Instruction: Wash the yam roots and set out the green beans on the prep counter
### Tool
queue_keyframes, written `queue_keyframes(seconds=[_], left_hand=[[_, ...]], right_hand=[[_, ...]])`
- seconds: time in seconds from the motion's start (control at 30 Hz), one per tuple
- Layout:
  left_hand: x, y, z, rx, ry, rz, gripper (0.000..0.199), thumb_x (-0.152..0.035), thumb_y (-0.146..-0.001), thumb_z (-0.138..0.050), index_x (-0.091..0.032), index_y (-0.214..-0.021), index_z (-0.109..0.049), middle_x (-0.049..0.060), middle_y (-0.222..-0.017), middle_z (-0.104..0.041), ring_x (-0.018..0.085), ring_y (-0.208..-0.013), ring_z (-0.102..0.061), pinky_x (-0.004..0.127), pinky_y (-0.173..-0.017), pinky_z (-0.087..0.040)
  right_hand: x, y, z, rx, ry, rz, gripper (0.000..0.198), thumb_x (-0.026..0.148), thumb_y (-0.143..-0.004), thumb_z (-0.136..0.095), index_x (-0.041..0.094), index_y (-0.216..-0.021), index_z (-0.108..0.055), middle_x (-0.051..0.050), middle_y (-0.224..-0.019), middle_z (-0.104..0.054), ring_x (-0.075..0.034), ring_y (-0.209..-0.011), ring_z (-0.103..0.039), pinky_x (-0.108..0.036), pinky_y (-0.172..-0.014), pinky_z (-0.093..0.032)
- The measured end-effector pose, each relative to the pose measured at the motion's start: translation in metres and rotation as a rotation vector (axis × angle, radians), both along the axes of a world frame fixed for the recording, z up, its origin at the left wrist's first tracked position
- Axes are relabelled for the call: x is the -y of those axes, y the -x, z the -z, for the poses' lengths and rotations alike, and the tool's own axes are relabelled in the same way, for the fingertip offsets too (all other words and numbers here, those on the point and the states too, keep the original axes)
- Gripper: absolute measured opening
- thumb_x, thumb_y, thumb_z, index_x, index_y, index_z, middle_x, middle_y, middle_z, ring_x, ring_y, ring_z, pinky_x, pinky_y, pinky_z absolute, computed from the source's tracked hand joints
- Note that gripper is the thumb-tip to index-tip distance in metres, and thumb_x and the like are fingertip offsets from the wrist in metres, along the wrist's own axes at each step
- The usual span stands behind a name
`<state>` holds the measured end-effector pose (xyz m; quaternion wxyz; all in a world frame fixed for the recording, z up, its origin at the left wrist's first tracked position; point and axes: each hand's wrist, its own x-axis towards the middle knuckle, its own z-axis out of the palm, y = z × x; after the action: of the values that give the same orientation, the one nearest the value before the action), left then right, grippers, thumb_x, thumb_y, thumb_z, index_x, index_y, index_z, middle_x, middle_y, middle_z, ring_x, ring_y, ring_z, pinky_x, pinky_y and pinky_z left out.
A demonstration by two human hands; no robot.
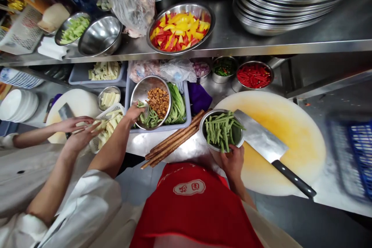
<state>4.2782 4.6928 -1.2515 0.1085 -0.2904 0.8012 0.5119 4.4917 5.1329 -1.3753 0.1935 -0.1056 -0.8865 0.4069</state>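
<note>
My right hand [233, 159] grips the near rim of a small steel bowl [202, 133], tilted slightly over the edge of a round cutting board. Cut green beans [221, 128] fill this bowl. On the left, my left hand [135, 111] is at the rim of a larger steel mixing bowl [141, 88], its fingers closed around some green beans. That bowl also holds brown chopped pieces [158, 102], with more beans along its lower side. It rests on a grey-blue bin [188, 110] with leafy greens [176, 104].
A cleaver [261, 135] lies on the yellow-stained cutting board [308, 139]. Long brown roots [174, 139] lie between the bowls. A co-worker's hands [77, 130] handle pale cut vegetables at left. The shelf [261, 46] above carries a bowl of sliced peppers [181, 31] and stacked steel plates [285, 7].
</note>
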Motion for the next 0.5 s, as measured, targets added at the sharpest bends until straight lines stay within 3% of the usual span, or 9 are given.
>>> queue_keyframes(seconds=[0.1,0.17,0.23,0.3,0.33,0.4,0.5], left_hand=[[-0.01,-0.001,-0.039,-0.105,-0.074,-0.048,0.036,-0.017,-0.05,-0.07,-0.02,-0.079,-0.048,-0.005,-0.068,-0.054,0.009,-0.051,-0.045,0.02,-0.045,-0.039],[-0.028,-0.006,-0.072,-0.246,-0.187,0.001,0.042,-0.018,-0.047,-0.073,-0.02,-0.08,-0.048,-0.003,-0.079,-0.06,0.01,-0.056,-0.05,0.019,-0.043,-0.038],[-0.06,-0.015,-0.099,-0.347,-0.322,0.186,0.043,-0.016,-0.049,-0.075,-0.021,-0.083,-0.049,0.0,-0.093,-0.065,0.014,-0.065,-0.057,0.019,-0.044,-0.041],[-0.109,-0.029,-0.11,-0.352,-0.402,0.5,0.037,-0.015,-0.056,-0.072,-0.022,-0.087,-0.054,0.003,-0.102,-0.067,0.017,-0.074,-0.062,0.023,-0.051,-0.047],[-0.139,-0.037,-0.108,-0.352,-0.402,0.664,0.034,-0.014,-0.059,-0.069,-0.022,-0.089,-0.057,0.003,-0.103,-0.067,0.019,-0.079,-0.064,0.026,-0.058,-0.052],[-0.204,-0.052,-0.091,-0.357,-0.253,0.924,0.032,-0.01,-0.065,-0.064,-0.02,-0.096,-0.062,0.005,-0.103,-0.066,0.022,-0.092,-0.065,0.034,-0.081,-0.056],[-0.287,-0.066,-0.048,-0.323,0.103,1.051,0.03,-0.003,-0.074,-0.061,-0.016,-0.101,-0.063,0.012,-0.11,-0.063,0.027,-0.109,-0.062,0.042,-0.101,-0.052]], right_hand=[[0.004,0.0,-0.005,-0.002,-0.003,0.011,0.031,0.047,-0.089,-0.065,0.021,-0.104,-0.059,-0.008,-0.104,-0.056,-0.03,-0.098,-0.059,-0.051,-0.082,-0.054],[0.006,0.0,-0.01,-0.007,-0.004,-0.017,0.027,0.045,-0.091,-0.062,0.021,-0.104,-0.059,-0.009,-0.106,-0.056,-0.028,-0.099,-0.06,-0.048,-0.082,-0.055],[0.007,0.0,-0.013,-0.012,0.002,-0.041,0.024,0.043,-0.094,-0.061,0.021,-0.105,-0.058,-0.009,-0.108,-0.057,-0.028,-0.101,-0.06,-0.047,-0.083,-0.056],[0.007,0.001,-0.015,-0.015,0.006,-0.046,0.023,0.041,-0.094,-0.061,0.021,-0.106,-0.058,-0.01,-0.11,-0.058,-0.029,-0.105,-0.061,-0.047,-0.086,-0.056],[0.007,0.001,-0.015,-0.019,0.005,-0.038,0.023,0.04,-0.094,-0.062,0.021,-0.106,-0.058,-0.011,-0.111,-0.058,-0.029,-0.106,-0.061,-0.047,-0.087,-0.056],[0.007,0.001,-0.014,-0.034,0.003,-0.031,0.022,0.039,-0.094,-0.062,0.021,-0.107,-0.058,-0.011,-0.112,-0.058,-0.029,-0.107,-0.061,-0.048,-0.088,-0.057],[0.007,0.001,-0.012,-0.038,0.002,-0.04,0.022,0.034,-0.092,-0.061,0.021,-0.11,-0.059,-0.011,-0.114,-0.058,-0.029,-0.108,-0.06,-0.05,-0.09,-0.057]])
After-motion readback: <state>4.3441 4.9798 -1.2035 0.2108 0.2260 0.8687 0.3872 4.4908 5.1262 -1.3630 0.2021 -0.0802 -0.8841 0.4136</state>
